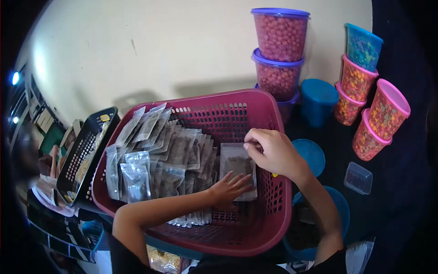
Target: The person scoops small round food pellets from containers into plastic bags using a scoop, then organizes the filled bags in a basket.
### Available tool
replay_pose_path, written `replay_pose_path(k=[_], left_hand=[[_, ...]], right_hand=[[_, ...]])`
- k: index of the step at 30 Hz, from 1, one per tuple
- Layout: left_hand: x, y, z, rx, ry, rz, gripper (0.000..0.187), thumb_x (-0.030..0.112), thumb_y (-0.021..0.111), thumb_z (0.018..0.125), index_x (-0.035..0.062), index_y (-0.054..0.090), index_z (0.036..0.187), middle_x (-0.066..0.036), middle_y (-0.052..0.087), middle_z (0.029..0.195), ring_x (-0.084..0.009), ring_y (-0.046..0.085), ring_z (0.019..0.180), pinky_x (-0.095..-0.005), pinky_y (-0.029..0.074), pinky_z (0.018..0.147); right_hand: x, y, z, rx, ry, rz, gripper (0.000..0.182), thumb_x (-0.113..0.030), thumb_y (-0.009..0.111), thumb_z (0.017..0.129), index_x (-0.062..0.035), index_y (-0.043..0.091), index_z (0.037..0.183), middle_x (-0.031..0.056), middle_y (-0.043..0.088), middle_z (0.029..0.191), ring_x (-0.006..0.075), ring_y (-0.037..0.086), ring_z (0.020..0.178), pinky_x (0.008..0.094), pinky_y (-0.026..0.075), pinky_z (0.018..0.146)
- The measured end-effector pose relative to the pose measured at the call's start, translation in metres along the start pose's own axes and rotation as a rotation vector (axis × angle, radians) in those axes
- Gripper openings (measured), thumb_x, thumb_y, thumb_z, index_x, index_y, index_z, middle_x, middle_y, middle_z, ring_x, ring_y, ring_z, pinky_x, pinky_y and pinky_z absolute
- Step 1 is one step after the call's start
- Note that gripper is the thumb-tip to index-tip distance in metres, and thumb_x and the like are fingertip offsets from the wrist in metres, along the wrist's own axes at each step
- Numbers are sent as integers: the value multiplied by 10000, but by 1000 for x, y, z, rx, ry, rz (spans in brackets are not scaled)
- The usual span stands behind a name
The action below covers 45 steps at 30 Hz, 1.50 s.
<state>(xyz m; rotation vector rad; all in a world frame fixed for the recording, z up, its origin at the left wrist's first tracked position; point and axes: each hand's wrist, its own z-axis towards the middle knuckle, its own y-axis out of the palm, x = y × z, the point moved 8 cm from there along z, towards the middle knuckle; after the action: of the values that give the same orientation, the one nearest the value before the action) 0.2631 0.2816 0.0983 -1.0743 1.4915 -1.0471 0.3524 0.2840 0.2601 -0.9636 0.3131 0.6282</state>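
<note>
A clear zip pouch (235,163) with small dark pieces inside stands at the right end of a maroon plastic basket (286,214). My left hand (232,186) lies with spread fingers flat on the pouch's lower front. At the pouch's top right corner, the fingers of my right hand (276,151) are pinched together on its edge; the exact grip is partly hidden. Several similar filled pouches (178,148) are packed upright in rows across the basket's left and middle. Under my right forearm sits a blue tub (340,208) with dark contents, partly covered by the arm.
Stacked tubs of pink balls (280,39) stand behind the basket. Tubs of colourful pieces (388,112), a closed blue tub (319,100), a blue lid (310,157) and a small clear container (358,178) are at right. At left are a dark basket (86,150) and another person's arm (54,160).
</note>
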Motion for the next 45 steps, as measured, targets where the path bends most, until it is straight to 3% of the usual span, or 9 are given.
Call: replay_pose_path(k=[4, 8, 18, 26, 30, 36, 40, 44, 45], left_hand=[[-2, -57, -63, -378, -312, -478, 655, 468, 479, 751, 6, 334, 1190, -175, 373, 1210, -278, 387, 1107, -443, 240, 954], [23, -152, -132, 211, -506, -506, 626, 425, 529, 733, -2, 373, 1163, -164, 440, 1147, -283, 420, 1071, -434, 261, 938], [74, -130, -170, 477, -771, -404, 476, 326, 604, 667, 44, 497, 1035, -95, 512, 1015, -244, 453, 990, -438, 260, 878], [104, -131, -154, 931, -398, -504, 172, 217, 675, 572, 115, 557, 646, 1, 557, 734, -192, 477, 770, -334, 313, 719], [109, -134, -157, 1097, -272, -588, 154, 200, 634, 606, 103, 555, 697, -16, 558, 753, -203, 481, 791, -336, 317, 714], [130, -123, -144, 884, -42, -659, 177, 194, 618, 602, 86, 547, 724, -36, 559, 792, -252, 468, 905, -420, 157, 945], [140, -111, -154, 971, 86, -765, 287, 180, 594, 637, 49, 519, 881, -99, 513, 913, -252, 439, 953, -425, 182, 945], [172, -78, -131, 879, 240, -1543, 579, 251, 554, 703, 4, 295, 1158, -138, 308, 1165, -227, 354, 1063, -361, 256, 928], [189, -64, -117, 625, 128, -1920, 619, 317, 539, 713, -12, 282, 1170, -144, 316, 1169, -241, 357, 1072, -373, 263, 928]], right_hand=[[-10, -8, -5, 95, -44, 59, 68, -70, 541, 712, -12, 517, 738, 119, 548, 652, 227, 563, 586, 297, 433, 528], [-26, -17, -20, 201, -90, 135, 53, -55, 540, 703, -18, 519, 735, 105, 556, 655, 214, 558, 570, 293, 431, 521], [-53, -1, -37, -6, -147, 80, 33, -26, 546, 719, -7, 519, 721, 69, 540, 624, 137, 535, 535, 238, 417, 496], [-64, -2, -45, 79, -32, -122, 68, -83, 521, 686, -37, 484, 653, 97, 538, 585, 255, 541, 540, 344, 418, 509], [-93, -6, -67, 252, -73, -214, 71, -80, 525, 680, -47, 476, 640, 78, 508, 538, 240, 530, 512, 344, 404, 488], [-134, -17, -121, 684, 87, -293, 90, -81, 537, 674, -52, 454, 651, 64, 484, 553, 242, 515, 538, 330, 388, 525], [-158, 15, -172, 788, 84, -383, 206, -90, 554, 682, -28, 482, 865, 133, 468, 901, 299, 456, 857, 365, 360, 745], [-181, 30, -247, 1046, 302, -422, 241, -112, 536, 726, -12, 484, 939, 143, 466, 979, 291, 442, 910, 377, 325, 801], [-183, 35, -265, 1059, 373, -441, 235, -107, 537, 731, -8, 485, 938, 152, 461, 983, 294, 440, 912, 375, 322, 803]])
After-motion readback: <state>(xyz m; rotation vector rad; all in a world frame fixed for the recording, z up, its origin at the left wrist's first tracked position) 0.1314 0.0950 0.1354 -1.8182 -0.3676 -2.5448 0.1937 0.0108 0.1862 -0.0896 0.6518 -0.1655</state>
